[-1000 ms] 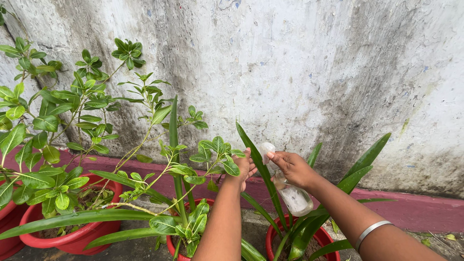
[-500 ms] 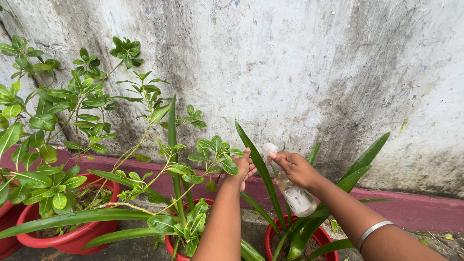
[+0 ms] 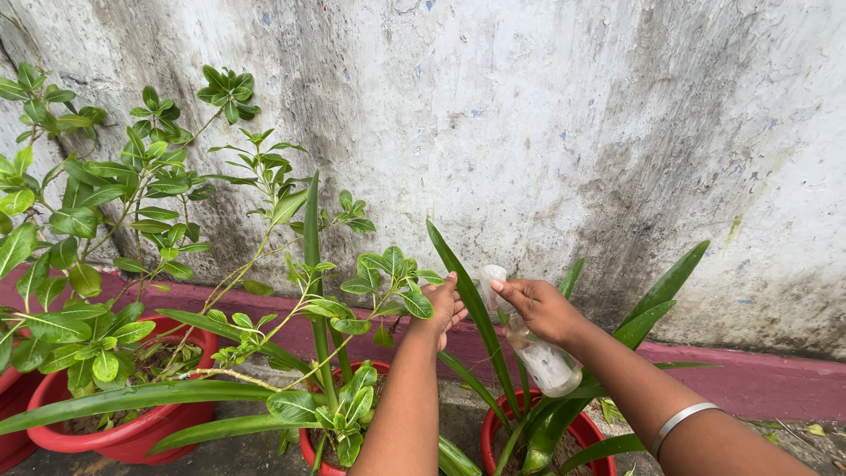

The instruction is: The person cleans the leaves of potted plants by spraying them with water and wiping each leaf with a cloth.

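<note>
Hardly anything moved: your right hand (image 3: pixel 539 308) stayed wrapped around the clear spray bottle (image 3: pixel 533 348), your left hand (image 3: pixel 438 307) cupping the leafy stem (image 3: pixel 388 286)

Bare forearms (silver bangle (image 3: pixel 683 421) on the right)

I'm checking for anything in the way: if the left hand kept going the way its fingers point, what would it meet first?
Probably the long leaf just past the left hand, then the spray bottle in the right hand; depth is unclear.
</note>
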